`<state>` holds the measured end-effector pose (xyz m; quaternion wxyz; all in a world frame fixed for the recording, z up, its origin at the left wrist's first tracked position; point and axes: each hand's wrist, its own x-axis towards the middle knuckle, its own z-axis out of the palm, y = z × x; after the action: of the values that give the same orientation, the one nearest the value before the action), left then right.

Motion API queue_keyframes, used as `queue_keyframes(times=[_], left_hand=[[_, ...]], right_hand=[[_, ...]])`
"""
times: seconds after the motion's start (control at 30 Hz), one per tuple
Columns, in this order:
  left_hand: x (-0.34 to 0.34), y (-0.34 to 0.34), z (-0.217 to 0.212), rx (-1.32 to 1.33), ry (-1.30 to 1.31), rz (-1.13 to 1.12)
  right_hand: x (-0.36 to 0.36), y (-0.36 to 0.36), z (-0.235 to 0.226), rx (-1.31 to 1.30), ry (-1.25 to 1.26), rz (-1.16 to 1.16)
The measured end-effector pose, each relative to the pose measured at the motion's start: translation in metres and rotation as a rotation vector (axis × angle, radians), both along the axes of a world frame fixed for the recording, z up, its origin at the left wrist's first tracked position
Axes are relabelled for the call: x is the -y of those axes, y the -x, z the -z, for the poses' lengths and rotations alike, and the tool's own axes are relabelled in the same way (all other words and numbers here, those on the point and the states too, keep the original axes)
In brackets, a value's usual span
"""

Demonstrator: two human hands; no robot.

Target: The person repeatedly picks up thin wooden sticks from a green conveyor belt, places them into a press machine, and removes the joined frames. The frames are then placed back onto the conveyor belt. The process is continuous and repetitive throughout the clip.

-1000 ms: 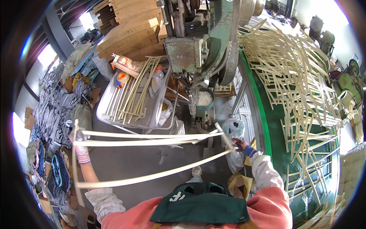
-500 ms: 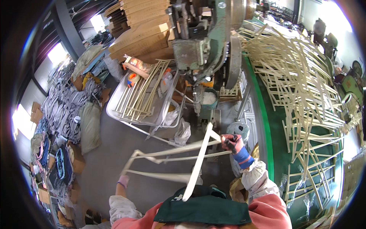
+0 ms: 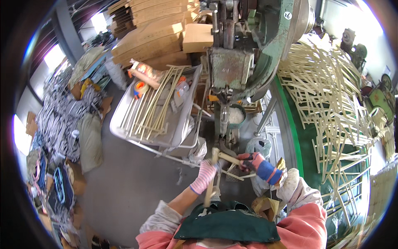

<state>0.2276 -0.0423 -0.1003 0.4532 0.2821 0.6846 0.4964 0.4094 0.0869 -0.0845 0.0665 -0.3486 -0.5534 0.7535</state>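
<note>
While only the head view is available, the key relation is readable: the bundle of pale wooden strips [image 3: 215,174] is held between both hands, just in front of the green apron [image 3: 227,226] and below the green press machine [image 3: 244,54]. The left hand [image 3: 206,176], in a striped glove, is closed round the strips where they run near-vertical, down toward the apron. The right hand [image 3: 253,162], in a red-and-blue glove, is clamped on the end that runs roughly level toward it. The two hands are near each other; the left is nearer the long upright run. A metal tray [image 3: 124,108] with more strips lies well apart, up-left.
</note>
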Motion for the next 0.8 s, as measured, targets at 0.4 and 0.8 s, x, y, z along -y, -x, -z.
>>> queue_keyframes(times=[0.4,0.8], left_hand=[[-0.143,0.065,-0.027,0.186,-0.238,-0.086],[-0.175,0.087,-0.035,0.257,-0.258,-0.013]], right_hand=[[-0.052,0.069,-0.016,-0.358,0.206,0.415],[-0.098,0.070,-0.022,-0.369,0.177,0.131]])
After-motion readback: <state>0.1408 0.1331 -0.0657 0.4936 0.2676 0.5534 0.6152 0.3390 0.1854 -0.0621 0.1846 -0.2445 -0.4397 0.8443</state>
